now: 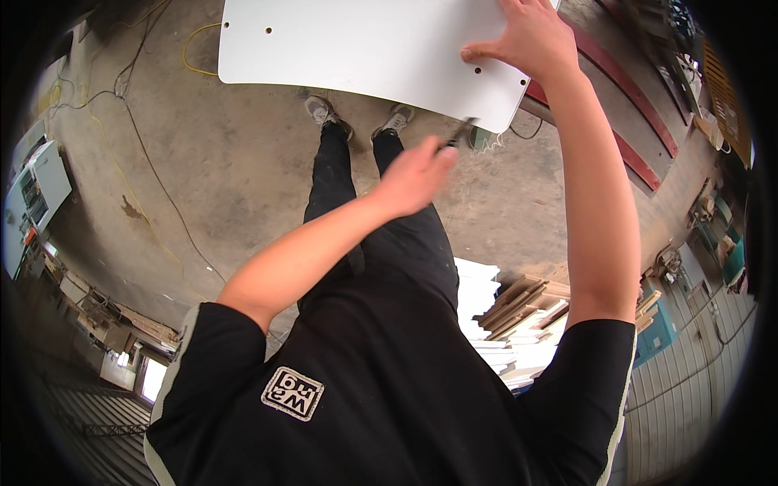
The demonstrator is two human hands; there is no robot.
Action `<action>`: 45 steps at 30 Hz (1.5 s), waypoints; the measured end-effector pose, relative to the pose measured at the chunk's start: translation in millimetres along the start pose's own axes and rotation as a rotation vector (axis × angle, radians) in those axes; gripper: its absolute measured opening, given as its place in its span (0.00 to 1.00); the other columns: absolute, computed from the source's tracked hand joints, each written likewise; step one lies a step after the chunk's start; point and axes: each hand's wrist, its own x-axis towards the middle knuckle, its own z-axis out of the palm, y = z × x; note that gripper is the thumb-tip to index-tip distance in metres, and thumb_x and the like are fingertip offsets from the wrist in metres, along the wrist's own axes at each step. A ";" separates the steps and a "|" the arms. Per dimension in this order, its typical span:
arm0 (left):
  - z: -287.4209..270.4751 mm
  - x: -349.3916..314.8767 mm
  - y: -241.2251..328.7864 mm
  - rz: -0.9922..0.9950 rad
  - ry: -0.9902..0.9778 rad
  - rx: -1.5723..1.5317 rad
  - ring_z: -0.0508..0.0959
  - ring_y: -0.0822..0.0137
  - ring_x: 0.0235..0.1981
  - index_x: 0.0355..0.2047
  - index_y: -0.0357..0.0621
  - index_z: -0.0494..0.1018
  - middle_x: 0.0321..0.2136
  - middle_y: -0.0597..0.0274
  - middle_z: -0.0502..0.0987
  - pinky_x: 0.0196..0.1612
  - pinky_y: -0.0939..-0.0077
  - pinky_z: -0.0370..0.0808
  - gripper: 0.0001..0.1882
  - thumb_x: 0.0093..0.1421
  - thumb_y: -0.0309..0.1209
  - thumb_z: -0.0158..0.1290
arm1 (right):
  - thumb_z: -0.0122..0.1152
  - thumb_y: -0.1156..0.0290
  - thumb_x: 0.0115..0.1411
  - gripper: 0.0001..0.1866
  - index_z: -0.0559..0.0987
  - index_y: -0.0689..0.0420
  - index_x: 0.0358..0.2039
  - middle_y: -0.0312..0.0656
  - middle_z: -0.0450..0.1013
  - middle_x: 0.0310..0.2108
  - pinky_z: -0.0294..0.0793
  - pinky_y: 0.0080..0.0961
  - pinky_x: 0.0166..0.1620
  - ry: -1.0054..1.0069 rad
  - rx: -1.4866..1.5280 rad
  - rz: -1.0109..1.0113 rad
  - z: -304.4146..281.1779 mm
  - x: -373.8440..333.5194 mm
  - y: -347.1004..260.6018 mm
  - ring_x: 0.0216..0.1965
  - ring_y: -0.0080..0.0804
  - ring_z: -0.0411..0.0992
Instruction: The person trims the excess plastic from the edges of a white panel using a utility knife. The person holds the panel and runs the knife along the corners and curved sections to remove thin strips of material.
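Note:
A white panel [365, 49] with rounded corners and several small holes lies before me at the top of the view. My right hand [539, 40] rests on its right part, thumb spread out and the upper fingers cut off by the frame. My left hand [412, 178] is closed around a slim dark knife-like tool [465, 130], slightly smeared by motion. The tool's tip is at the panel's near edge, close to the right corner. Beside that corner hang thin curly white strips [490, 144].
Dark red beams [624, 89] lie to the right of the panel. Wood offcuts and white boards [519, 312] are piled by my right side. Cables [150, 146] run across the concrete floor at left, near a grey cabinet [49, 182]. My feet stand just below the panel edge.

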 end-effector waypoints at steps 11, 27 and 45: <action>-129.8 -27.0 59.5 0.115 0.553 0.651 0.79 0.57 0.23 0.31 0.43 0.77 0.19 0.59 0.78 0.30 0.60 0.74 0.23 0.78 0.48 0.50 | 0.86 0.34 0.38 0.70 0.64 0.52 0.78 0.57 0.54 0.81 0.66 0.46 0.77 -0.007 -0.006 0.091 2.2 -3.3 -31.2 0.82 0.52 0.51; -95.9 -12.2 47.3 0.218 0.654 0.824 0.78 0.58 0.18 0.25 0.45 0.80 0.15 0.60 0.77 0.26 0.61 0.71 0.26 0.74 0.52 0.57 | 0.86 0.35 0.37 0.71 0.64 0.52 0.78 0.56 0.55 0.81 0.66 0.45 0.76 0.021 0.013 0.086 2.8 -4.0 -32.4 0.82 0.51 0.52; -108.6 -14.8 45.8 0.206 0.748 0.779 0.77 0.58 0.19 0.26 0.46 0.81 0.16 0.59 0.77 0.27 0.61 0.71 0.26 0.74 0.52 0.57 | 0.86 0.36 0.38 0.71 0.64 0.52 0.78 0.55 0.54 0.81 0.65 0.45 0.77 0.006 0.033 0.101 0.6 -6.2 -33.6 0.83 0.50 0.51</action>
